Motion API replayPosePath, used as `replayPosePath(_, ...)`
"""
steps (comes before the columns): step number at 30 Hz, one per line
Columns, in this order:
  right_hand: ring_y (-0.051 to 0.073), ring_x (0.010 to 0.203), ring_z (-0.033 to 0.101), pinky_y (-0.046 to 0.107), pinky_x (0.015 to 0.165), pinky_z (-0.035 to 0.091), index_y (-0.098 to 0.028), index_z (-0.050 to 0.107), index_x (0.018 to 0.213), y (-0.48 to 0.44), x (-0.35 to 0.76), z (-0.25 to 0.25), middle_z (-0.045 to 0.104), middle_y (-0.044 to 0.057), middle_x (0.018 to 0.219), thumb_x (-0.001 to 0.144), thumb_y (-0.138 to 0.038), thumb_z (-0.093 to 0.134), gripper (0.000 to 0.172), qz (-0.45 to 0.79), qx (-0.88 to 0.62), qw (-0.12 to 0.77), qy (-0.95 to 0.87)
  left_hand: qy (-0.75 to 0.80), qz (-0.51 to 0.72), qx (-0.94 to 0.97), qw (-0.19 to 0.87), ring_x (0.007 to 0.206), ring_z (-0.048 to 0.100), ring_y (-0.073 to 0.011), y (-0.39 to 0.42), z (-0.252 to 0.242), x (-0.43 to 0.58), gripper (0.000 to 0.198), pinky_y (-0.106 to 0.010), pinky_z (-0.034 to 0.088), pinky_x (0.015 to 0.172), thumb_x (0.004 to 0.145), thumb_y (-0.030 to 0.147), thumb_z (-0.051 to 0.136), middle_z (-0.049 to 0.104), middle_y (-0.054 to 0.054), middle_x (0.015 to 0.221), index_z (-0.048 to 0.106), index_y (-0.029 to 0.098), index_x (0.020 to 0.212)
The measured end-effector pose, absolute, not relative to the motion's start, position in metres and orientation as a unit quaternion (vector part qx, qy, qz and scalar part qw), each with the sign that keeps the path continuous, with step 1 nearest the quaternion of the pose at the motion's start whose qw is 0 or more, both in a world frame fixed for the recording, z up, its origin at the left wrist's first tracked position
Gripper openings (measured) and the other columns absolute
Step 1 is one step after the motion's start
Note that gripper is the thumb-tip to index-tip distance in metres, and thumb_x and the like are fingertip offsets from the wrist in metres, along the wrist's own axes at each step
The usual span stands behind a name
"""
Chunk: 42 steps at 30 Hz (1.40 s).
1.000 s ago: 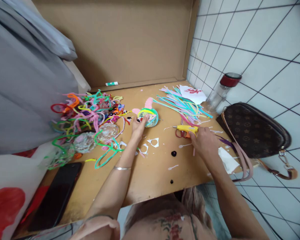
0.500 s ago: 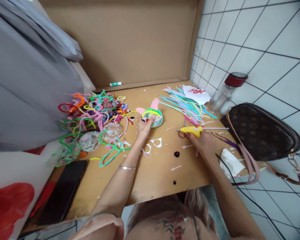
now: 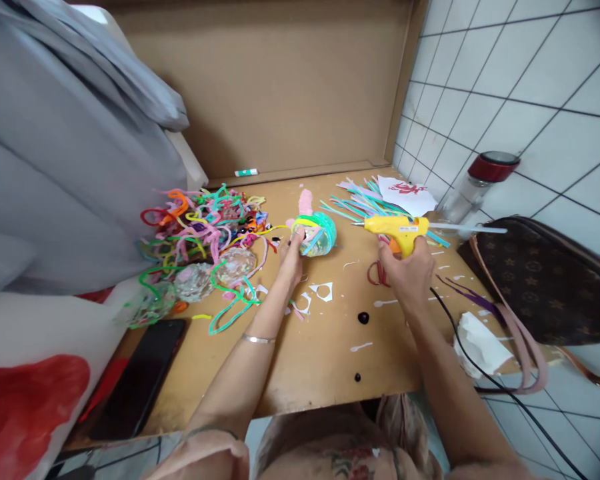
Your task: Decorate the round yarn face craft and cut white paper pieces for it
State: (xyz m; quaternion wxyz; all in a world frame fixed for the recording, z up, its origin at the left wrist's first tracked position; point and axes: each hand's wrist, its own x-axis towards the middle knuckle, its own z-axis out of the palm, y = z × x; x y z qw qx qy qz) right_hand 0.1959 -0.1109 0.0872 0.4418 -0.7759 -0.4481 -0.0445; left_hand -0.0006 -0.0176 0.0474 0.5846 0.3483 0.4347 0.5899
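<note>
My left hand (image 3: 293, 259) is closed around a clear ball (image 3: 320, 235) wrapped with green, yellow and pink pipe cleaners, with a pink fuzzy ear (image 3: 305, 202) standing up from it. Raised over the right part of the table, a yellow glue gun (image 3: 397, 230) sits in my right hand (image 3: 409, 270), its nozzle pointing left toward the ball, a small gap away. A long clear glue stick (image 3: 467, 229) sticks out of its back. Beneath the gun lie red-handled scissors (image 3: 377, 273), partly hidden by my hand.
Left lie tangled pipe cleaners (image 3: 210, 223), clear balls (image 3: 194, 280) and a phone (image 3: 141, 380). Straight pipe cleaners (image 3: 357, 197), a bottle (image 3: 485, 177), a brown bag (image 3: 545, 280) and crumpled tissue (image 3: 480, 343) are on the right. The gun's black cord (image 3: 463, 360) runs past my right arm.
My right hand has lifted the glue gun off the table, uncovering more of the scissors. My left hand has turned the ball, showing more of its green side. The view has shifted slightly.
</note>
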Motion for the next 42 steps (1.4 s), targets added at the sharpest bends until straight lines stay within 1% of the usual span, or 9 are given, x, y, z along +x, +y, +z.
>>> replayPosePath(4, 0.029, 0.080, 0.062, 0.037, 0.068, 0.044, -0.021, 0.054, 0.095, -0.101, 0.178, 0.089, 0.065, 0.011, 0.084, 0.086, -0.046, 0.053, 0.027, -0.118, -0.731, 0.448, -0.502, 0.361, 0.564, 0.280, 0.688, 0.088, 0.070, -0.0237, -0.024, 0.055, 0.000, 0.059, -0.036, 0.057, 0.075, 0.067, 0.071, 0.074, 0.074, -0.007, 0.098, 0.067, 0.021, 0.098)
replayPosePath(7, 0.030, 0.083, 0.062, 0.037, 0.068, 0.044, -0.020, 0.053, 0.097, -0.104, 0.173, 0.082, 0.064, 0.011, 0.085, 0.088, -0.044, 0.052, 0.025, -0.149, -0.707, 0.438, -0.534, 0.347, 0.529, 0.276, 0.723, 0.090, 0.070, -0.0241, -0.028, 0.055, 0.001, 0.059, -0.039, 0.058, 0.078, 0.069, 0.071, 0.073, 0.074, -0.007, 0.099, 0.067, 0.022, 0.100)
replayPosePath(12, 0.027, 0.082, 0.062, 0.035, 0.067, 0.043, -0.019, 0.054, 0.099, -0.111, 0.176, 0.077, 0.062, 0.011, 0.086, 0.091, -0.039, 0.052, 0.022, -0.185, -0.690, 0.415, -0.564, 0.348, 0.519, 0.275, 0.731, 0.088, 0.071, -0.0227, -0.029, 0.053, 0.004, 0.054, -0.039, 0.058, 0.081, 0.074, 0.067, 0.072, 0.074, -0.006, 0.097, 0.067, 0.022, 0.102)
replayPosePath(16, 0.025, 0.079, 0.060, 0.032, 0.063, 0.041, -0.018, 0.056, 0.102, -0.111, 0.175, 0.079, 0.062, 0.009, 0.085, 0.092, -0.034, 0.052, 0.019, -0.217, -0.681, 0.389, -0.581, 0.342, 0.510, 0.259, 0.746, 0.078, 0.070, -0.0172, -0.030, 0.055, 0.006, 0.040, -0.034, 0.059, 0.080, 0.081, 0.057, 0.071, 0.073, -0.002, 0.087, 0.066, 0.021, 0.098)
replayPosePath(23, 0.023, 0.075, 0.058, 0.031, 0.058, 0.033, -0.016, 0.057, 0.102, -0.109, 0.173, 0.078, 0.063, 0.008, 0.082, 0.090, -0.026, 0.054, 0.016, -0.274, -0.664, 0.378, -0.584, 0.338, 0.506, 0.240, 0.756, 0.074, 0.069, -0.0145, -0.030, 0.054, 0.006, 0.026, -0.034, 0.059, 0.084, 0.092, 0.046, 0.061, 0.072, 0.001, 0.081, 0.066, 0.021, 0.097)
replayPosePath(29, 0.022, 0.076, 0.058, 0.031, 0.058, 0.032, -0.015, 0.057, 0.101, -0.113, 0.173, 0.081, 0.062, 0.007, 0.082, 0.090, -0.022, 0.052, 0.013, -0.281, -0.655, 0.364, -0.600, 0.346, 0.507, 0.252, 0.748, 0.090, 0.072, -0.0188, -0.029, 0.051, 0.008, 0.029, -0.035, 0.058, 0.087, 0.087, 0.047, 0.068, 0.075, 0.000, 0.088, 0.067, 0.021, 0.100)
replayPosePath(32, 0.022, 0.076, 0.058, 0.031, 0.059, 0.032, -0.015, 0.057, 0.104, -0.114, 0.172, 0.083, 0.061, 0.007, 0.082, 0.090, -0.020, 0.050, 0.016, -0.269, -0.660, 0.356, -0.604, 0.354, 0.509, 0.251, 0.743, 0.097, 0.072, -0.0211, -0.029, 0.051, 0.007, 0.030, -0.037, 0.058, 0.090, 0.084, 0.047, 0.071, 0.075, -0.001, 0.089, 0.067, 0.021, 0.099)
replayPosePath(37, 0.022, 0.076, 0.059, 0.031, 0.059, 0.033, -0.014, 0.057, 0.108, -0.114, 0.174, 0.083, 0.063, 0.008, 0.083, 0.089, -0.017, 0.051, 0.021, -0.284, -0.654, 0.355, -0.605, 0.370, 0.513, 0.257, 0.731, 0.086, 0.071, -0.0178, -0.029, 0.051, 0.005, 0.032, -0.035, 0.058, 0.086, 0.081, 0.048, 0.074, 0.073, 0.001, 0.085, 0.067, 0.022, 0.098)
replayPosePath(42, 0.023, 0.077, 0.060, 0.031, 0.059, 0.034, -0.013, 0.058, 0.107, -0.112, 0.177, 0.080, 0.064, 0.009, 0.085, 0.087, -0.017, 0.053, 0.021, -0.287, -0.649, 0.368, -0.601, 0.368, 0.508, 0.271, 0.730, 0.087, 0.070, -0.0186, -0.028, 0.050, 0.004, 0.036, -0.035, 0.058, 0.084, 0.080, 0.051, 0.074, 0.072, 0.001, 0.085, 0.066, 0.022, 0.099)
